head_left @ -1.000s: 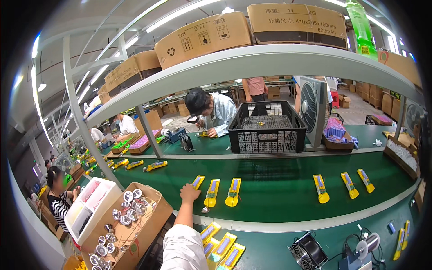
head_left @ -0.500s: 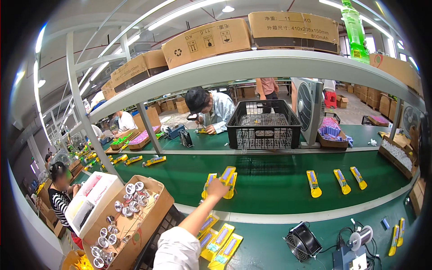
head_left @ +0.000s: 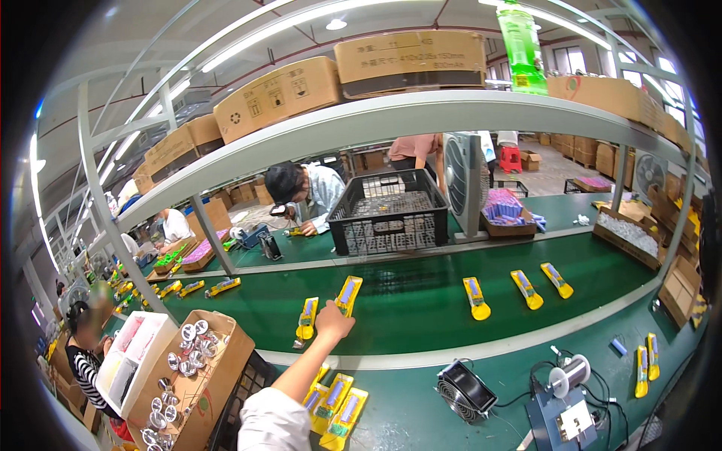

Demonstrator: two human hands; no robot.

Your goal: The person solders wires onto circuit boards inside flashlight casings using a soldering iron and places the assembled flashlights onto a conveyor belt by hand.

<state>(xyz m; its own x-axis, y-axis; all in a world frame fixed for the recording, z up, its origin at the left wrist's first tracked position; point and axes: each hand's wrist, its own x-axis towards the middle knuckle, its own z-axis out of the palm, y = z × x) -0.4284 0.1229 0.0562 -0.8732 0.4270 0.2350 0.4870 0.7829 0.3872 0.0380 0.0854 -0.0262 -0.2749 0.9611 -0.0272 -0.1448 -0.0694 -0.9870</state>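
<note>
My left hand (head_left: pixel 335 322) reaches over the green conveyor belt, fingers closed on the lower end of a yellow flashlight housing (head_left: pixel 349 292) carrying a purple-blue battery. To its left on the belt lies a similar housing (head_left: pixel 307 319), apart from the hand. Beside my white-sleeved forearm, several more yellow housings (head_left: pixel 347 412) with batteries and green boards lie close together on the bench. My right hand is out of view.
Three yellow housings (head_left: pixel 476 299) lie farther right on the belt. At left stands a cardboard box (head_left: pixel 235 352) of silvery lamp reflectors. A small black fan (head_left: pixel 466 391) and a blue device with a wire spool (head_left: pixel 562 410) occupy the bench. A shelf (head_left: pixel 421 113) spans above.
The view has turned right, so the scene sits farther left. Near my left hand, the housings that were bunched together now show as two, apart from each other.
</note>
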